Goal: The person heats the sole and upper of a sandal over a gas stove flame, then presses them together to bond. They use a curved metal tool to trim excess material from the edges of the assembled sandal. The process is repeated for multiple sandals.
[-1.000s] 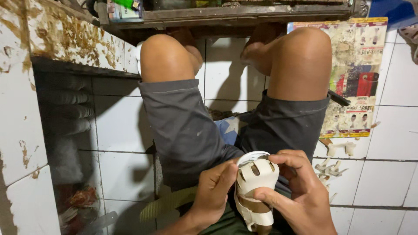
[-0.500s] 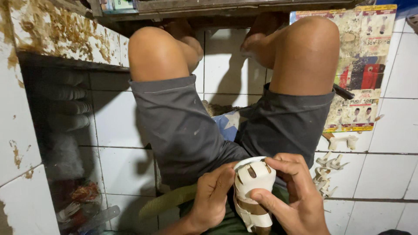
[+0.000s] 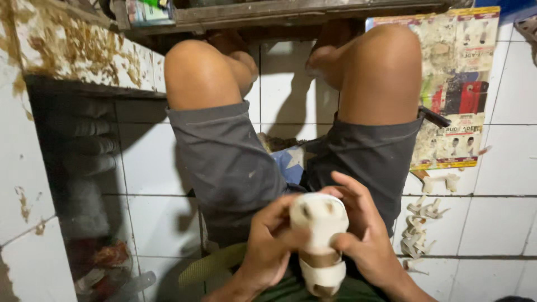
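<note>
Gripping both sides — left hand (image 3: 268, 246); right hand (image 3: 363, 240) — cream rounded plug (image 3: 319, 240), brown-banded.

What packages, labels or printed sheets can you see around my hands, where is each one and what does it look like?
Printed card sheet: on the tiled floor beside the right knee; tall rectangle, yellowed, with red, black and green panels and small pictures.
Small packet: on the wooden ledge at the top left; boxy, green and pale, partly cut off.
Nothing printed shows on the white plastic part held in both hands.
</note>
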Motion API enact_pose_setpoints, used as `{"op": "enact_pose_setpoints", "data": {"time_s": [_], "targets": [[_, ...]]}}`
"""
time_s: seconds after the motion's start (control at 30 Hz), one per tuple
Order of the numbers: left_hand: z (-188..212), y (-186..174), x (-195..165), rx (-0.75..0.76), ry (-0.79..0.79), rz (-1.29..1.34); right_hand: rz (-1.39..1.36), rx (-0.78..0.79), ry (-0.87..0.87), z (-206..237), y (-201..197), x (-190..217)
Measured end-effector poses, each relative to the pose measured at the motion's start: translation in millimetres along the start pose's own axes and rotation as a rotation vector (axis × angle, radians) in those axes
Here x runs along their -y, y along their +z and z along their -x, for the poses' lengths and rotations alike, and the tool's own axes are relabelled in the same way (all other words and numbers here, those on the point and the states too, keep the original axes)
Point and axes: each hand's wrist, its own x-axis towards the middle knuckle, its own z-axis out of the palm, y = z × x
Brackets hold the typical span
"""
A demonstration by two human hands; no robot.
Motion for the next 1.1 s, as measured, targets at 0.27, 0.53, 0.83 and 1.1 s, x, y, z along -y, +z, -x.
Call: {"op": "enact_pose_setpoints", "data": {"time_s": [0.27,0.53,0.83,1.1], "targets": [[-37,28,-56,-0.076,0.091,0.016,0.035,0.055,-0.044,-25,-7,50],[-57,42,-83,-0.105,0.130,-0.079,0.530,0.027,-0.288,-42,-6,76],[-71,50,-92,-0.021,0.167,-0.206,0.569,0.028,-0.382,-70,1,102],[-72,42,-82,0.015,0.087,-0.366,0.787,0.031,-0.302,-85,-1,115]]}}
